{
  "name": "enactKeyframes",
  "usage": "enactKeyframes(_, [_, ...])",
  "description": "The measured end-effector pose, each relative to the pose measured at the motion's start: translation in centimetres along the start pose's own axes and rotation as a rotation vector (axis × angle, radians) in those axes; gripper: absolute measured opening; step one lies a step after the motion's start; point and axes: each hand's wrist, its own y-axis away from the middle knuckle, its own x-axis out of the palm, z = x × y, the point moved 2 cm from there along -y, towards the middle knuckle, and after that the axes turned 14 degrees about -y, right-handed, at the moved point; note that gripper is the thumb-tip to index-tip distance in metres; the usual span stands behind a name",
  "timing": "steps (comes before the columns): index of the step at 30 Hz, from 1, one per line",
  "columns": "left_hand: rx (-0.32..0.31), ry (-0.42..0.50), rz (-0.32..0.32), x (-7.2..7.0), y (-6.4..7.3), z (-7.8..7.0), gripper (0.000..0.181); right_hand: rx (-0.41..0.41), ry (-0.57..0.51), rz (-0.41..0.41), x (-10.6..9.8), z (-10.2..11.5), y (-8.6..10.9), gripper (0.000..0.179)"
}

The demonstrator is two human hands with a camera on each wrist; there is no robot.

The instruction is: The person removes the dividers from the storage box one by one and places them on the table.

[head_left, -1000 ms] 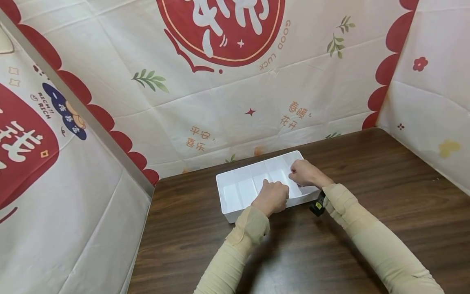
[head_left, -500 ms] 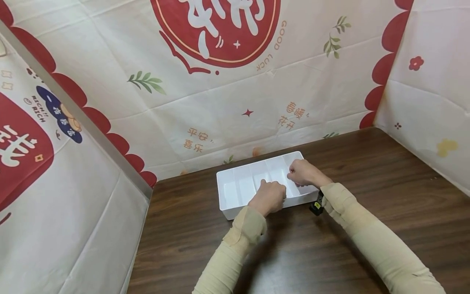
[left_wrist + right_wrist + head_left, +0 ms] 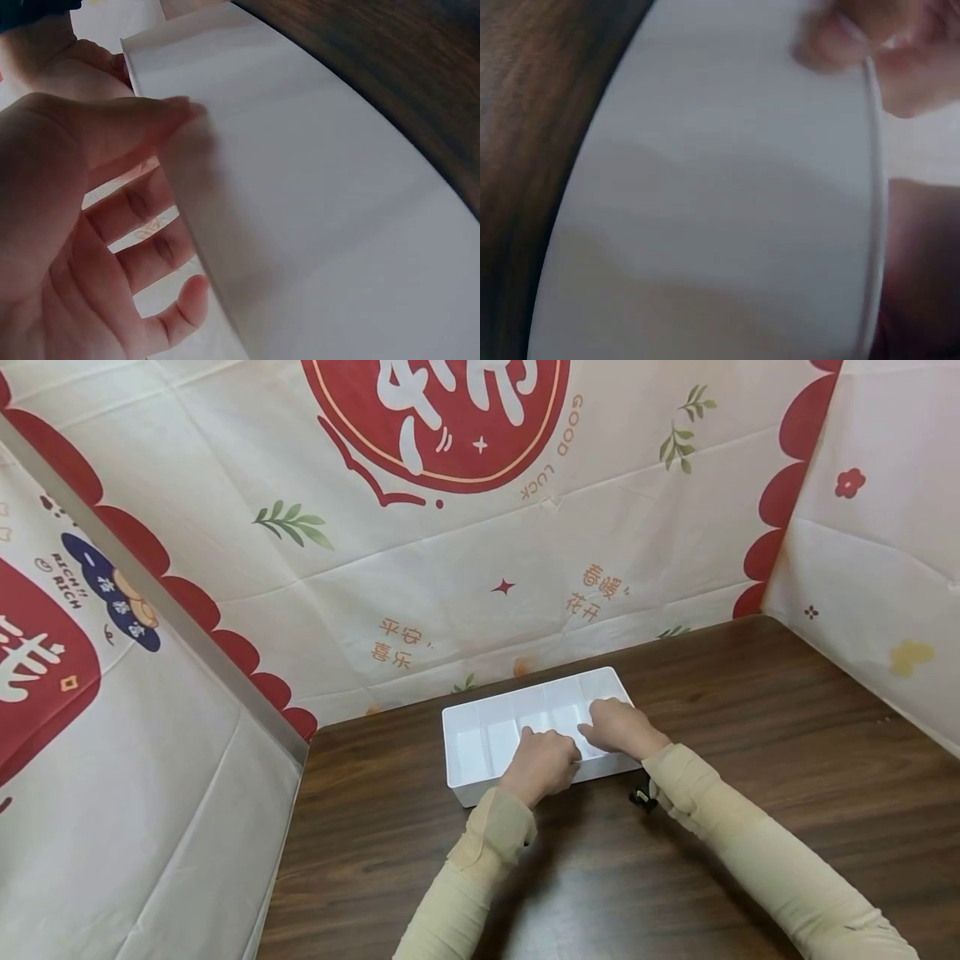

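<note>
White divided tray (image 3: pixel 498 743) lies lengthwise across the bench (image 3: pixel 360 827); left grip (image 3: pixel 542 764) pinches its near rim around mid-length, right grip (image 3: pixel 621 727) toward the right end.

Brown wood-grain table (image 3: pixel 360 852); white printed cloth (image 3: pixel 420 568) behind.

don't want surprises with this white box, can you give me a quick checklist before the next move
1. White box upright, opening up: ok.
2. Left hand pinching the near wall: ok, thumb outside, fingers behind it.
3. Right hand gripping securely: cannot tell, blurred in its wrist view.
4. Leftmost compartment empty: ok.
5. Rightmost compartment empty: cannot tell, the right hand partly covers it.
</note>
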Motion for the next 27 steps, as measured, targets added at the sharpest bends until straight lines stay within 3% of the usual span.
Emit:
enactKeyframes(6, [0.007,0.013,-0.053,0.2,0.0,-0.1,0.025,0.046,0.046,0.003,0.5,0.2,0.5,0.019])
enactKeyframes(11, [0.057,-0.021,-0.077,0.2,-0.3,-0.3,0.02,0.023,0.032,0.028,0.8,0.0,0.5,0.013])
enactKeyframes(19, [0.089,0.003,-0.02,0.3,-1.0,-0.2,0.021,-0.09,-0.006,-0.043,1.2,-0.8,0.3,0.008])
enactKeyframes(27, [0.091,0.117,0.02,0.2,-1.3,0.0,0.022,-0.163,-0.066,-0.088,1.1,-1.2,0.7,0.012])
